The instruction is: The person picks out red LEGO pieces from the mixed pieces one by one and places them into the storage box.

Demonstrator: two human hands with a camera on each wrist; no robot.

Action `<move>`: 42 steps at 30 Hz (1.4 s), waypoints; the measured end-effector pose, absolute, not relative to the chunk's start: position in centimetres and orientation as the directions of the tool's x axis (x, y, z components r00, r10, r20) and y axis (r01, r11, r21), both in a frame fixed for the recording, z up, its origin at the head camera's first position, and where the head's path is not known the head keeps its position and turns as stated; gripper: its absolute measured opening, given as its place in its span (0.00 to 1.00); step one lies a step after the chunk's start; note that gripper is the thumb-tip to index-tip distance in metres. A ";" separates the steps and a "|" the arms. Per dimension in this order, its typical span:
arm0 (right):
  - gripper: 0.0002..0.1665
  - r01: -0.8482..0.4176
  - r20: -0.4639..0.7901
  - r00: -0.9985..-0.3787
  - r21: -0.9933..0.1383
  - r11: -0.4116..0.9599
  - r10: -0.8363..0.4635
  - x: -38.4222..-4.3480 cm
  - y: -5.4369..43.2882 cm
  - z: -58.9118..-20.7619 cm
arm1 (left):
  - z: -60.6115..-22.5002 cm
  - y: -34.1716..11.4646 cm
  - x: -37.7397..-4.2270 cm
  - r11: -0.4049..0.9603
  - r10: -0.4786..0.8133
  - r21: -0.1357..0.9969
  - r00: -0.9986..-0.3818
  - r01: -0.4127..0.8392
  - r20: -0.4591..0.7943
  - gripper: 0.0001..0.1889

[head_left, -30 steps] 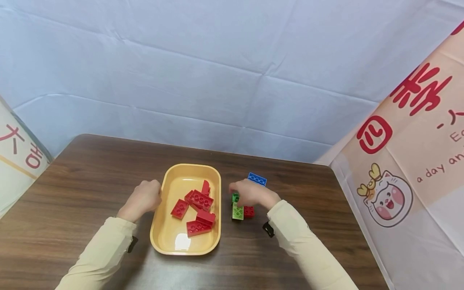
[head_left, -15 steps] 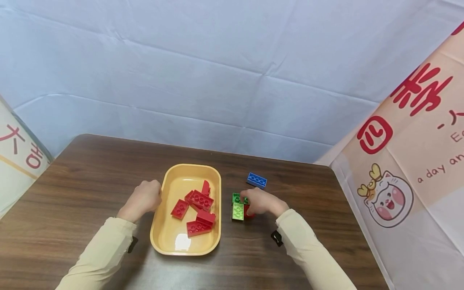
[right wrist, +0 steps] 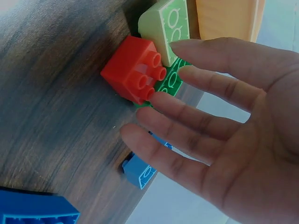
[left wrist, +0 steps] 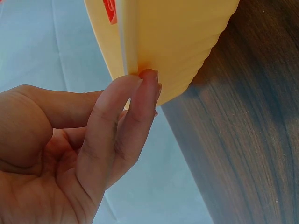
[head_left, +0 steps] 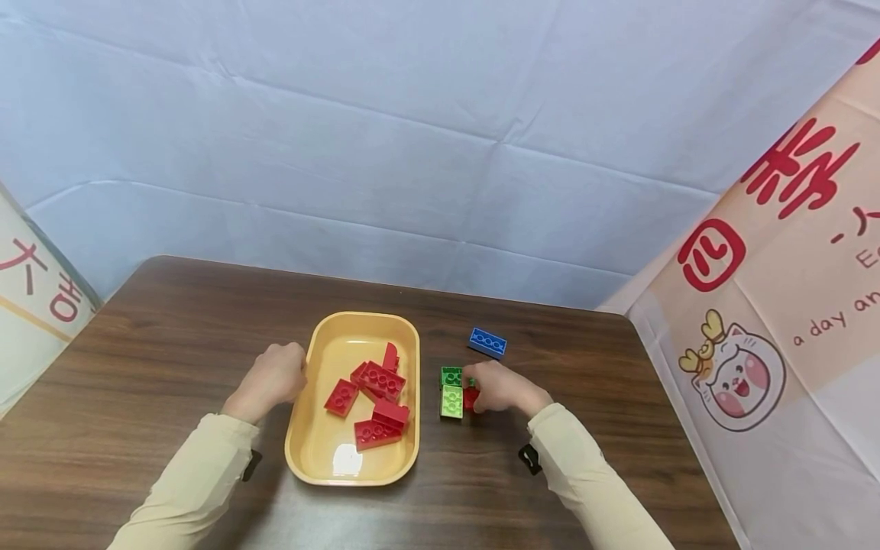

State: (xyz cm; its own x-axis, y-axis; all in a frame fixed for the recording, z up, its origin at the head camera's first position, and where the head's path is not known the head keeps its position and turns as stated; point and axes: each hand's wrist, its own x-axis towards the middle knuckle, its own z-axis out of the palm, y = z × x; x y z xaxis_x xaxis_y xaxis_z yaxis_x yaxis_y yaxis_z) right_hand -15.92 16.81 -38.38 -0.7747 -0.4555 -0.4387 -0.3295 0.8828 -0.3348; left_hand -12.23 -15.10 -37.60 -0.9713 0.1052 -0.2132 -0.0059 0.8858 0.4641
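My left hand (head_left: pixel 275 374) pinches the left rim of the yellow tray (head_left: pixel 316 454); in the left wrist view its fingertips meet at the tray's edge. Several red bricks (head_left: pixel 382 380) lie loose inside. To the right of the tray, my right hand (head_left: pixel 505 386) hovers over a small red brick (right wrist: pixel 133 70), fingers spread and nearly straight. That brick sits studs up against a light green brick (head_left: pixel 451 401) and a dark green brick (head_left: pixel 450 376), partly hidden by my fingers in the head view. None of these is gripped.
A blue brick (head_left: pixel 487 342) lies farther back on the dark wooden table (head_left: pixel 206 321). The right wrist view shows another blue piece (right wrist: pixel 37 207) at its lower left corner. A pale cloth (head_left: pixel 412 153) hangs behind the table.
My right hand has moved right and toward me, from over the green bricks to the red brick, uncovering the blue brick. My left hand and the tray stay where they were.
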 end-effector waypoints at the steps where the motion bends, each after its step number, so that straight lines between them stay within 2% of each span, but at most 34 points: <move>1: 0.18 -0.334 -0.432 -0.777 -0.332 0.882 -0.458 -15.9 16.8 -38.4 | -37.6 -15.1 -12.2 0.886 0.106 0.463 -0.971 -0.004 -0.212 0.09; 14: 0.19 -0.340 -0.395 -0.803 -0.309 0.888 -0.446 -15.9 17.0 -38.7 | -37.4 -15.1 -12.0 0.884 0.110 0.467 -0.969 -0.006 -0.219 0.08; 21: 0.19 -0.297 -0.394 -0.823 -0.316 0.901 -0.410 -16.1 17.0 -38.8 | -37.4 -15.1 -12.1 0.880 0.113 0.475 -0.969 -0.006 -0.221 0.07; 42: 0.21 -0.213 -0.425 -0.827 -0.371 0.904 -0.369 -16.1 17.2 -39.7 | -37.6 -15.1 -12.3 0.870 0.106 0.492 -0.968 -0.020 -0.228 0.10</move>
State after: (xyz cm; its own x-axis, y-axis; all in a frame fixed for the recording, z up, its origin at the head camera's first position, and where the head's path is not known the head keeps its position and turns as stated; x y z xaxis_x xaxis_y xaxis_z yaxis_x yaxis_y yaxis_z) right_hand -16.05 17.25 -39.68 -0.8266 -0.3693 -0.4246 -0.2130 0.9037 -0.3714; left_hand -12.28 -15.09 -37.55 -0.9679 0.1062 -0.2278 -0.0204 0.8702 0.4922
